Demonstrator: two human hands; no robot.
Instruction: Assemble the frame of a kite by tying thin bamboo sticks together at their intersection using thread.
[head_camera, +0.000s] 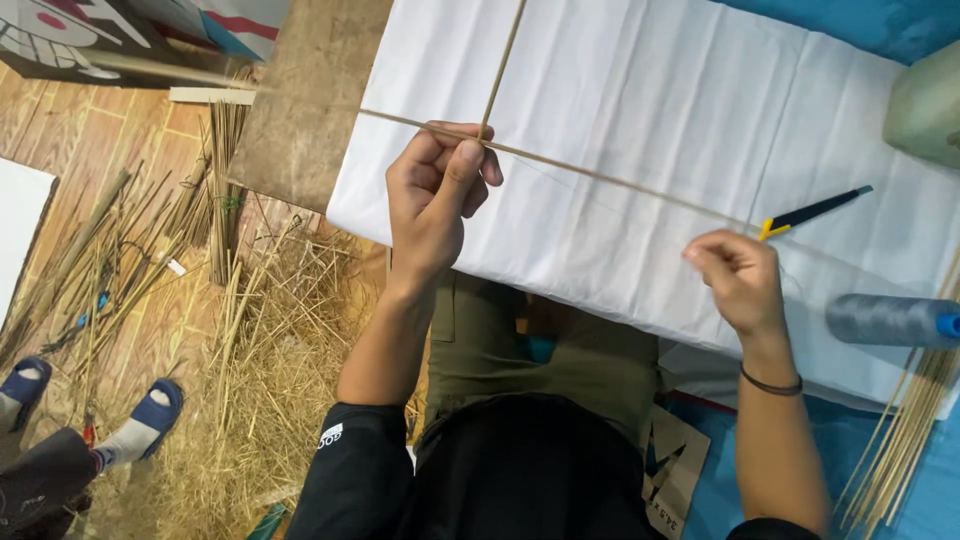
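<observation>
1. Both hands are over the white paper sheet (650, 120); from my remote seat I see the left hand (432, 195) at about 10 o'clock from picture centre, fingers curled and thumb pressed down where two thin bamboo sticks (600, 180) cross.
2. One stick runs up toward 12 o'clock, the other slants across the sheet from 10 toward 3 o'clock.
3. At about 3 o'clock the right hand (738, 280) is closed into a loose fist, thumb against forefinger; I cannot tell whether it pinches anything.
4. Just beside that hand, toward 1 o'clock, a utility knife (812, 212) with a yellow and black body lies on the paper.
5. A grey thread spool (885, 320) lies on its side at 3 o'clock, near the right wrist.
6. Loose bamboo splints (905, 430) fan out at 4 o'clock.
7. Straw and cut stalks (260, 350) litter the wooden floor at 8 o'clock, where another person's blue slippers (155, 405) show.
</observation>
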